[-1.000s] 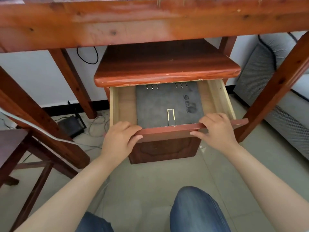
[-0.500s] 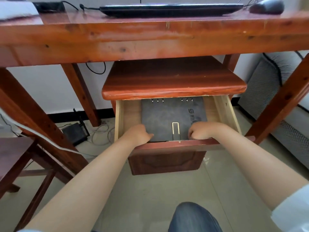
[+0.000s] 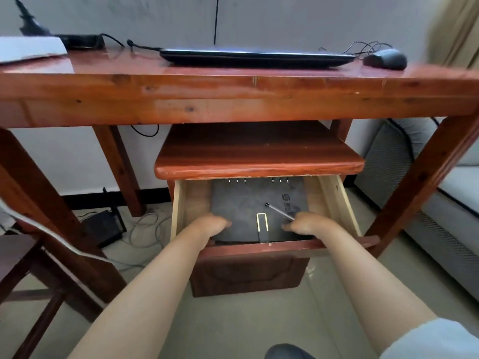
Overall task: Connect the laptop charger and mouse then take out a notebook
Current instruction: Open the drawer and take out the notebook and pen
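Both hands have moved off the drawer (image 3: 261, 248) front: the left hand (image 3: 210, 226) and right hand (image 3: 308, 225) now curl onto the notebook (image 3: 248, 203) lying flat inside, though whether either grip is clamped cannot be told. A pen (image 3: 280, 211) now lies on its cover. Extraction is judged imminent.

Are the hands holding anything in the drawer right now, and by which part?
Left hand and right hand rest on the dark grey ring-bound notebook near its front corners; a closed grip cannot be told. A thin pen lies beside the right hand.
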A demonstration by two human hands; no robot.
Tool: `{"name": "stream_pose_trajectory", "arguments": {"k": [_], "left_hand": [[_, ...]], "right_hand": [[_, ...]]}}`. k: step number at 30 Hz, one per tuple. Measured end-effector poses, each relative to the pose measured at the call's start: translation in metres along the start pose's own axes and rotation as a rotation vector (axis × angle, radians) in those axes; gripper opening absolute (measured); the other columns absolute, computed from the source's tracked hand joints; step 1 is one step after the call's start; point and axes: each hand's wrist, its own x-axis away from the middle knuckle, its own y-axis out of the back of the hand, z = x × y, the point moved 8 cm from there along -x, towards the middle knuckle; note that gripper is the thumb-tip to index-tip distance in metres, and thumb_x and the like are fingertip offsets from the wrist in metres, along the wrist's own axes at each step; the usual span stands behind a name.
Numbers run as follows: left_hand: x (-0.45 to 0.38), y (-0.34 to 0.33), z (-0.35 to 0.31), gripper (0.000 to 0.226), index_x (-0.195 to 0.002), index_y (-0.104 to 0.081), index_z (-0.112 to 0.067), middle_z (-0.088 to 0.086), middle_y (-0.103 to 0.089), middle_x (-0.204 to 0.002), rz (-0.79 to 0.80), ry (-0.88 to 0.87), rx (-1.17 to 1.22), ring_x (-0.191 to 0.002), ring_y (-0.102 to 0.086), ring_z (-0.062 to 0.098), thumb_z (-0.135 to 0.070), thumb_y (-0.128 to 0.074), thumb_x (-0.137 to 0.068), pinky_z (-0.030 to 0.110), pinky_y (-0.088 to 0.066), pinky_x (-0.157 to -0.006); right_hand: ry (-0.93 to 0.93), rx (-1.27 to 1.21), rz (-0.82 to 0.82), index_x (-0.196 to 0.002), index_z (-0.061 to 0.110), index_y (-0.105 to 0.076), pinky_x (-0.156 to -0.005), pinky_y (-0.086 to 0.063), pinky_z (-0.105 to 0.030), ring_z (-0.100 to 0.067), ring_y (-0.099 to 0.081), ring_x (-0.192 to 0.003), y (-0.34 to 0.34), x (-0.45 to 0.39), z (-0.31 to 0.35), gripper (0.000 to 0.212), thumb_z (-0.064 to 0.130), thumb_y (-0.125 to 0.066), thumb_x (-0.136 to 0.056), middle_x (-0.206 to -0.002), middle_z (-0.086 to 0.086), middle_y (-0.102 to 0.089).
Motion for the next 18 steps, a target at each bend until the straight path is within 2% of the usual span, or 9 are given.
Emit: {"name": "stream_pose_trajectory", "arguments": {"k": [1,2,5,9,11,13,15,17,18], "left_hand": [[0.001,0.0,0.003,0.052,-0.133,-0.039,-0.002,0.011,-0.037,-0.146,0.015,0.029,0.085,-0.131,-0.038,0.027,-0.021,-0.058,-0.089,0.032,-0.038,-0.101],[0.003,0.001,0.006,0.057,-0.135,-0.037,-0.002,0.011,-0.034,-0.148,0.028,0.044,0.132,-0.133,-0.035,0.027,-0.021,-0.061,-0.087,0.032,-0.036,-0.104],[0.006,0.005,0.009,0.068,-0.136,-0.034,-0.001,0.011,-0.034,-0.149,0.013,0.043,0.209,-0.135,-0.033,0.027,-0.02,-0.069,-0.081,0.035,-0.029,-0.11],[0.005,0.012,0.009,0.093,-0.14,-0.022,-0.004,0.012,-0.033,-0.149,-0.041,-0.02,0.208,-0.135,-0.033,0.028,-0.033,-0.077,-0.071,0.036,-0.03,-0.11],[0.006,0.015,0.005,0.108,-0.145,-0.006,-0.017,0.015,-0.022,-0.152,-0.053,-0.089,0.011,-0.137,-0.028,0.032,-0.046,-0.076,-0.067,0.04,-0.03,-0.111],[0.014,0.014,-0.006,0.114,-0.144,0.005,-0.031,0.02,-0.01,-0.152,-0.071,-0.198,-0.245,-0.137,-0.024,0.037,-0.054,-0.074,-0.064,0.044,-0.028,-0.112],[0.026,0.019,-0.019,0.106,-0.144,-0.004,-0.034,0.018,-0.009,-0.153,-0.223,-0.342,-0.612,-0.139,-0.016,0.038,-0.064,-0.066,-0.064,0.048,-0.021,-0.114],[0.046,0.021,-0.04,0.088,-0.142,-0.023,-0.029,0.013,-0.016,-0.155,-0.444,-0.587,-0.949,-0.142,-0.012,0.034,-0.068,-0.056,-0.07,0.049,-0.012,-0.116],[0.058,0.019,-0.049,0.078,-0.139,-0.034,-0.024,0.013,-0.025,-0.153,-0.507,-0.744,-1.024,-0.141,-0.02,0.03,-0.062,-0.056,-0.075,0.048,-0.015,-0.116]], "right_hand": [[-0.032,-0.086,-0.011,-0.127,0.005,-0.045,-0.06,-0.04,-0.023,-0.024,-0.051,-0.094,0.001,-0.001,-0.003,0.052,0.038,-0.055,-0.089,-0.105,-0.01,-0.051],[-0.066,-0.173,-0.026,-0.126,0.005,-0.046,-0.065,-0.039,-0.022,-0.025,-0.053,-0.097,0.002,-0.001,-0.008,0.055,0.038,-0.062,-0.084,-0.107,-0.011,-0.053],[-0.098,-0.365,-0.063,-0.123,0.003,-0.049,-0.078,-0.04,-0.026,-0.028,-0.054,-0.111,0.007,-0.001,-0.019,0.056,0.032,-0.07,-0.08,-0.124,-0.014,-0.055],[-0.038,-0.456,-0.138,-0.117,-0.002,-0.054,-0.068,-0.043,-0.027,-0.028,-0.056,-0.097,0.025,0.01,-0.021,0.043,0.024,-0.065,-0.085,-0.114,-0.017,-0.06],[-0.021,-0.502,-0.135,-0.115,-0.001,-0.053,-0.065,-0.051,-0.032,-0.031,-0.061,-0.094,0.033,0.016,-0.019,0.042,0.024,-0.066,-0.084,-0.113,-0.018,-0.061],[-0.037,-0.515,-0.069,-0.112,0.002,-0.052,-0.046,-0.053,-0.024,-0.022,-0.065,-0.066,0.035,0.023,-0.016,0.039,0.024,-0.067,-0.084,-0.1,-0.016,-0.062],[-0.062,-0.503,0.001,-0.103,0.004,-0.051,-0.029,-0.037,-0.013,-0.011,-0.056,-0.034,0.035,0.031,-0.013,0.031,0.025,-0.065,-0.085,-0.077,-0.012,-0.061],[-0.063,-0.595,0.081,-0.097,0.001,-0.048,-0.024,-0.026,-0.008,-0.008,-0.055,-0.025,0.031,0.038,-0.013,0.028,0.022,-0.064,-0.087,-0.068,-0.011,-0.057],[-0.057,-0.65,0.106,-0.097,0.001,-0.048,-0.023,-0.025,-0.007,-0.008,-0.055,-0.025,0.03,0.042,-0.012,0.027,0.021,-0.063,-0.088,-0.068,-0.011,-0.055]]}}
